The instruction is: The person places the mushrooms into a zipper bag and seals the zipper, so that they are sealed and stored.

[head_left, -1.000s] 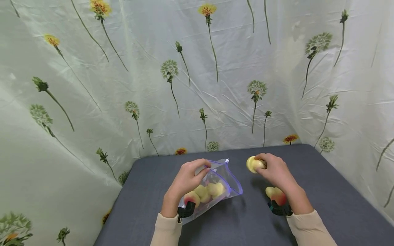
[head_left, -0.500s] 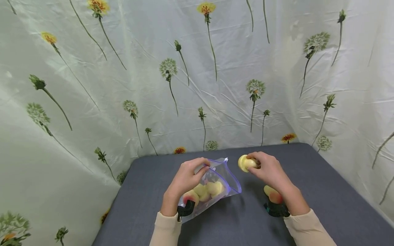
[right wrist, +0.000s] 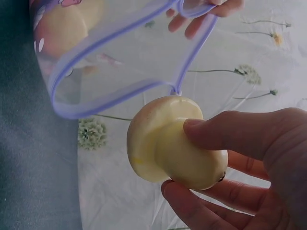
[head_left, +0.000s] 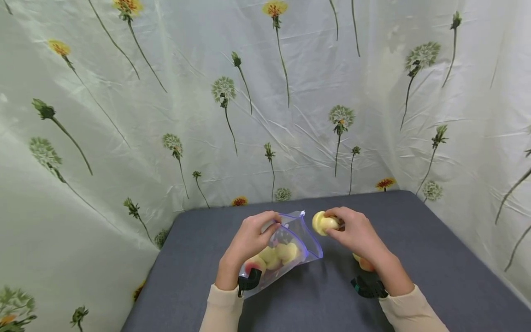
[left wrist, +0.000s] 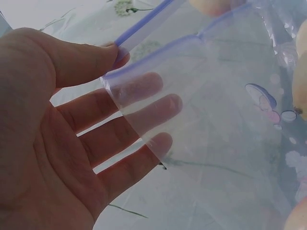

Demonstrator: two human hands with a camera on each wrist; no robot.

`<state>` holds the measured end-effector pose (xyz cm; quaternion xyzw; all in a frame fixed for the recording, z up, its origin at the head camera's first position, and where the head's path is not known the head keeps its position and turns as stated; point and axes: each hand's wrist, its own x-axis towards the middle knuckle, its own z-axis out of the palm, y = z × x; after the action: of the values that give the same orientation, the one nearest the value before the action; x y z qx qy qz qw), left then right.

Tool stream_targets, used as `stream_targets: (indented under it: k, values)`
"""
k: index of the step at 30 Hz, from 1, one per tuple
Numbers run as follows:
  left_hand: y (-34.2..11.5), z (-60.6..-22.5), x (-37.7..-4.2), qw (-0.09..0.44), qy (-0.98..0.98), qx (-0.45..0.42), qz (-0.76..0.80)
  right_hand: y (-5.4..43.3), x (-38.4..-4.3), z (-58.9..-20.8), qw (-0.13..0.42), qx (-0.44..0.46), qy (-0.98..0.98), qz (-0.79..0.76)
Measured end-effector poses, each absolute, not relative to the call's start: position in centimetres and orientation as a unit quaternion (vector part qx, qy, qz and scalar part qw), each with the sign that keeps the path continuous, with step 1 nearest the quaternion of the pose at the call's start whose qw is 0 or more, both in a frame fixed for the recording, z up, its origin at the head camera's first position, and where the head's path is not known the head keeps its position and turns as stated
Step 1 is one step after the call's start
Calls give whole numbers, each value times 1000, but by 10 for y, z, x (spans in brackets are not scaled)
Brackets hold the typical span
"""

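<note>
My left hand (head_left: 250, 237) pinches the upper edge of a clear zip bag (head_left: 279, 280) between thumb and index finger; the other fingers show through the plastic in the left wrist view. The bag's purple-edged mouth gapes to the right. Several pale yellow, partly red, rounded pieces (head_left: 271, 259) lie inside it. In my right hand (head_left: 357, 232) is a smooth pale yellow mushroom (right wrist: 165, 143), apparently artificial, pinched by thumb and fingertips with its cap toward the bag. It hangs over the table just right of the bag's mouth.
A yellow and red rounded piece (head_left: 366, 264) lies on the dark grey table (head_left: 323, 304), partly hidden by my right forearm. A white curtain (head_left: 249, 175) printed with dandelions hangs behind the table and along its sides. Dark straps (head_left: 369, 288) sit on both wrists.
My right hand has moved left with the mushroom, from well right of the bag to close beside its mouth. My left hand keeps its pinch on the bag.
</note>
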<state>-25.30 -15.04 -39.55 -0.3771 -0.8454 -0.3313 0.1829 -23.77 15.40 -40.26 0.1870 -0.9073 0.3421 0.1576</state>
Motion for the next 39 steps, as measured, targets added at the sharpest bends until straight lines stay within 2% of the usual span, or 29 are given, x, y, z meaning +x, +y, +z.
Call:
stream_targets:
  k: [19,39]
  values:
    - [-145,-396,-251,190,-851,-377,-312,138,-224,-401,136,207,-890,383]
    - [-141,-395,-249,189,-852,-382,-303,125,-230,-415,76,245,-895,366]
